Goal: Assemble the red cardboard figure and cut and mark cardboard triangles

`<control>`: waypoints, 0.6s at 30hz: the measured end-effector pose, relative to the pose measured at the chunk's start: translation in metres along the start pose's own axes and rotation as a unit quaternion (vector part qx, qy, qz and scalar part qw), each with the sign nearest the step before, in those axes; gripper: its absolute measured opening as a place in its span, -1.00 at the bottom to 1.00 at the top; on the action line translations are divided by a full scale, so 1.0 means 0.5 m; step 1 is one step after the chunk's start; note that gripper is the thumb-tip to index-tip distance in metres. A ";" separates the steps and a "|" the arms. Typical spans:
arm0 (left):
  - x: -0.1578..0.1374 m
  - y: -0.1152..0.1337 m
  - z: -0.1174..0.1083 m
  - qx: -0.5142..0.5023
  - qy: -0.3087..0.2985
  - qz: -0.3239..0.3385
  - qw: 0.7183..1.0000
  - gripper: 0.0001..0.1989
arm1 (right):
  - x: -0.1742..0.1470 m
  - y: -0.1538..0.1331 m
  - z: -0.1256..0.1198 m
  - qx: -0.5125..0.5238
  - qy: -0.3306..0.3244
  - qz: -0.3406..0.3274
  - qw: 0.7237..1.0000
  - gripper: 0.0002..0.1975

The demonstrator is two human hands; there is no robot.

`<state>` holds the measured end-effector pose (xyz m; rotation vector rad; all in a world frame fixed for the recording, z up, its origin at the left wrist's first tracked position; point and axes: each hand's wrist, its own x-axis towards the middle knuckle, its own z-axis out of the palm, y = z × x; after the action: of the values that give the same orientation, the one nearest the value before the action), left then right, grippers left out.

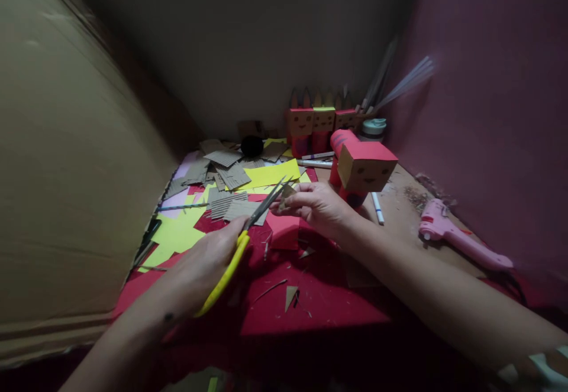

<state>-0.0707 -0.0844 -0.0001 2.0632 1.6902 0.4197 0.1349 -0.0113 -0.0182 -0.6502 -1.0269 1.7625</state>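
My left hand (204, 265) grips yellow-handled scissors (248, 235), whose blades are parted and point up-right. The blade tips reach a small brown cardboard piece (287, 191) pinched in the fingers of my right hand (317, 206). Both hands hover over a red paper sheet (310, 297) with small cardboard offcuts (290, 296) on it. A red folded paper block (284, 230) lies just below the hands.
A large cardboard sheet (66, 161) walls the left side. Corrugated scraps (226, 173) and yellow paper (266, 174) lie behind. A red box figure (361, 167) stands right of my right hand, three smaller ones (317, 123) at the back. A pink glue gun (457, 238) lies right.
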 end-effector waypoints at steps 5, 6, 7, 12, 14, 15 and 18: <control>-0.012 0.040 -0.005 0.044 -0.058 -0.032 0.997 -0.57 | -0.009 -0.002 -0.003 0.016 -0.019 0.004 1.000 -0.87; -0.010 0.043 -0.004 0.033 -0.058 -0.032 0.997 -0.59 | -0.010 -0.002 -0.002 0.018 -0.022 0.005 1.000 -0.85; -0.009 0.044 -0.004 0.020 -0.059 -0.028 0.998 -0.60 | -0.012 -0.002 -0.001 0.018 -0.025 0.006 0.999 -0.83; -0.002 0.034 0.009 0.033 -0.074 -0.026 0.996 -0.68 | -0.014 0.004 -0.002 0.025 -0.046 0.011 0.999 -0.87; -0.002 0.027 0.014 0.047 -0.070 -0.017 0.996 -0.67 | -0.013 0.007 -0.003 0.031 -0.046 0.013 0.998 -0.85; -0.003 0.023 0.016 0.049 -0.067 -0.004 0.997 -0.64 | -0.013 0.008 -0.004 0.032 -0.046 0.013 0.998 -0.85; -0.006 0.016 0.019 0.047 -0.056 0.032 0.997 -0.58 | -0.011 0.010 -0.006 0.026 -0.052 0.018 0.998 -0.88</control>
<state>-0.0597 -0.0901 -0.0040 2.1710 1.6103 0.2434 0.1371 -0.0161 -0.0244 -0.5521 -1.0406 1.8650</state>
